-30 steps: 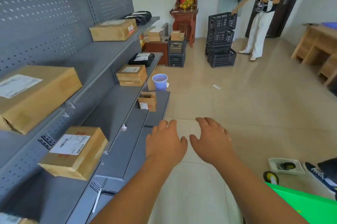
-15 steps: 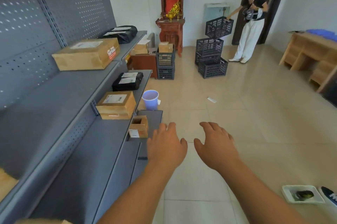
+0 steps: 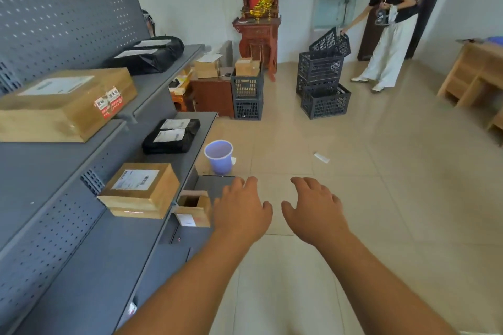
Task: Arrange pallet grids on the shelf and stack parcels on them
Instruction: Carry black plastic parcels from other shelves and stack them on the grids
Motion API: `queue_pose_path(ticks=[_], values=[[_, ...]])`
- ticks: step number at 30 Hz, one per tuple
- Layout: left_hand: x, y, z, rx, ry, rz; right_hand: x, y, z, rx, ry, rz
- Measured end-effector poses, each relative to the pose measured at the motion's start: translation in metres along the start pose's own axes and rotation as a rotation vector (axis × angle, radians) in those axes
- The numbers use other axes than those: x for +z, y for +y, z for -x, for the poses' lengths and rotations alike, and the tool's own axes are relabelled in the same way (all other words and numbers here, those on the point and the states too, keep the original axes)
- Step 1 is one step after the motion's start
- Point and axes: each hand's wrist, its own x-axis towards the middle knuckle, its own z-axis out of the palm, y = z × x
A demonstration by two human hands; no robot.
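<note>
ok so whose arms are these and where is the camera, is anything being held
The camera sits on a person's head, looking forward and down, so the two bare arms are the wearer's own. The left hand and right hand reach out ahead, both relaxed and open, holding nothing. On the left is a grey metal shelf carrying cardboard parcels and black bagged parcels. A purple bucket stands on the floor. Further back, another person tilts the top of the stacked black crates.

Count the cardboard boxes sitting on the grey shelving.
3: a large box on the upper shelf, a medium box on the middle shelf, a small open box on the bottom shelf. Others may lie outside the frame.
</note>
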Motion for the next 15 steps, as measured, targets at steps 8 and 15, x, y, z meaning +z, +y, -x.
queue_pose_path(ticks=[8,15], values=[[0.002,0.007,-0.116,-0.133,0.013,0.010,-0.003,-0.005,-0.140,-0.144,-0.069,0.018],[0.009,-0.027,-0.226,-0.190,-0.011,0.045,0.016,-0.031,-0.253,-0.187,-0.116,0.047]])
